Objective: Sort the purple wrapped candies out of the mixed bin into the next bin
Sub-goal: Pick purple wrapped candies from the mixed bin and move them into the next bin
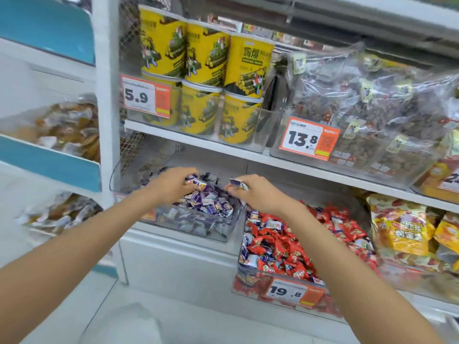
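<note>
At lower centre of the frame, the clear mixed bin (240, 256), full of red and purple sweets, stands just right of the next bin (193, 227), which is heaped with purple ones. Over that heap the left hand (171, 186) has its fingers curled round several purple wrapped candies (196, 183). The right hand (258, 194) pinches a single purple candy (237, 182) above the gap between the bins.

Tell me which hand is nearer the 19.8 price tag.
Right. The right hand is over the far end of the mixed bin that carries the 19.8 price tag; the left hand is over the purple bin, farther left.
</note>
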A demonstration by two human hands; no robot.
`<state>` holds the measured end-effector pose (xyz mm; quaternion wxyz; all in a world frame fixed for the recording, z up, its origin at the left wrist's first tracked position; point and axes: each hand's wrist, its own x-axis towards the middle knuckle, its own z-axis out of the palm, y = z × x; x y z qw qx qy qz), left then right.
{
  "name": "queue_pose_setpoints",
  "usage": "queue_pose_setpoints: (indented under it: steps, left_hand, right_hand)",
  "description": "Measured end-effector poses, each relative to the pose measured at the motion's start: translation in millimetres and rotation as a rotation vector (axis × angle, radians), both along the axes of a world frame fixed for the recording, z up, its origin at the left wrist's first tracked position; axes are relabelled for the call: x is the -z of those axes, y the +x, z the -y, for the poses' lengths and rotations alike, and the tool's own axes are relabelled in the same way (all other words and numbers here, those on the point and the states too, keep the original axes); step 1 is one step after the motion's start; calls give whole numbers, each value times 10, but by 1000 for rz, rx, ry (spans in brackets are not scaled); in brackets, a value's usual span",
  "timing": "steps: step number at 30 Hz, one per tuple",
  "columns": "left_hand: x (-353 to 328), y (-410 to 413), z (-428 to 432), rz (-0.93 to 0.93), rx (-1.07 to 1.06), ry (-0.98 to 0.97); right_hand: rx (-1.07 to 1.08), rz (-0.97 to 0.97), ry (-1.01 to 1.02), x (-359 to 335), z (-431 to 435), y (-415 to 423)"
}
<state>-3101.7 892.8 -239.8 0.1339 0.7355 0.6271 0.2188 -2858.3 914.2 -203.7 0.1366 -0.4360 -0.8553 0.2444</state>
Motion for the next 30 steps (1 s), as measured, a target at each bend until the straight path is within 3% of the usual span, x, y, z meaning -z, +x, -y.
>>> queue_pose_setpoints:
  steps: [3,6,9,10,15,20,25,30]
  left_hand:
    - [2,-580,-173,-409,-191,35]
    - [76,-892,-356,-569,-254,-7]
    - [237,-932,-447,-434,-173,-299]
    - [283,-919,-436,-389,-160,-314]
    - [223,-715,-260,-154,-132,-115]
    - [-153,-42,81,-142,-2,-10]
    - [-278,888,290,-143,177,44]
    - [-183,1623,310,-181,298,20]
  right_hand:
    - [1,163,84,108,-311,-482]
    - [3,289,37,287,-584,-895]
    - [-49,403,-142,484,-703,-1093]
    - [-63,410,-143,524,-712,-1115]
    - [-23,316,92,368,-533,-827]
    - [160,111,317,114,-64,229]
    - [302,227,151,184,394,1330]
    - [371,133,106,366,618,1940]
